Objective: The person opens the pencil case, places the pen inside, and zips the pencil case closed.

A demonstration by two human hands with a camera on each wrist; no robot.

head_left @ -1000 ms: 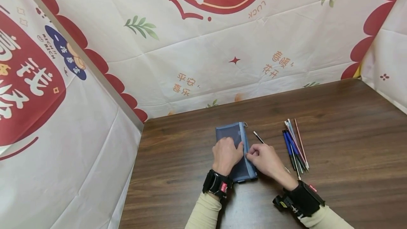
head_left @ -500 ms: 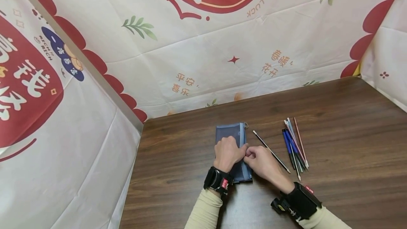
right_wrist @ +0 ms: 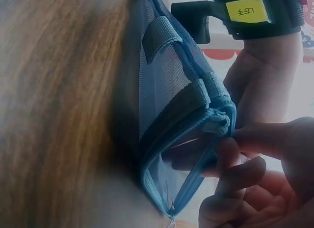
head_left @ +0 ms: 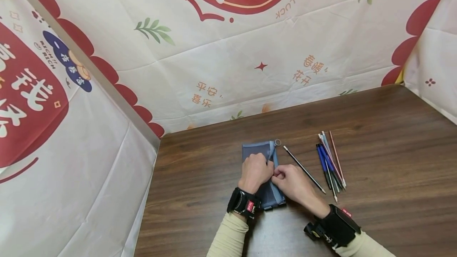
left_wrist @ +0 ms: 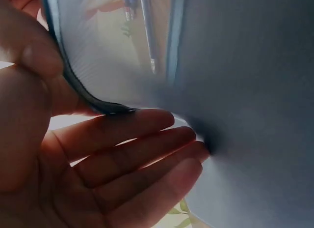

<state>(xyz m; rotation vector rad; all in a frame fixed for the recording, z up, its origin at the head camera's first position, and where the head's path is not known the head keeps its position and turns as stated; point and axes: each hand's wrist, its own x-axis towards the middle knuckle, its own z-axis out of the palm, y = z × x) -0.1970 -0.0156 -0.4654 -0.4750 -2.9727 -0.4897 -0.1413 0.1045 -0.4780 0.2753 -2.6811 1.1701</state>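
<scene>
A blue mesh pencil pouch (head_left: 251, 148) with a pale blue zip strip lies on the table under both hands. Its mouth gapes in the right wrist view, showing the zip edges (right_wrist: 152, 184) spread apart. My left hand (head_left: 254, 171) lies over the pouch, its thumb and fingers holding the mouth's edge. With curled fingers, my right hand (head_left: 294, 183) pinches the zip edge beside the left thumb. In the left wrist view the left fingers (left_wrist: 122, 164) lie along the mesh. A metal ring (head_left: 277, 142) sits at the pouch's far corner.
A black pencil (head_left: 304, 169) lies just beyond my right hand. Farther right are several pens and pencils, among them blue-capped pens (head_left: 322, 160) and a reddish pencil (head_left: 337, 158). Printed cloth (head_left: 228, 58) hangs behind the wooden table (head_left: 196, 177).
My right hand has shifted slightly left and uncovered more of the black pencil. The pouch's zip edges have moved farther apart near the ring.
</scene>
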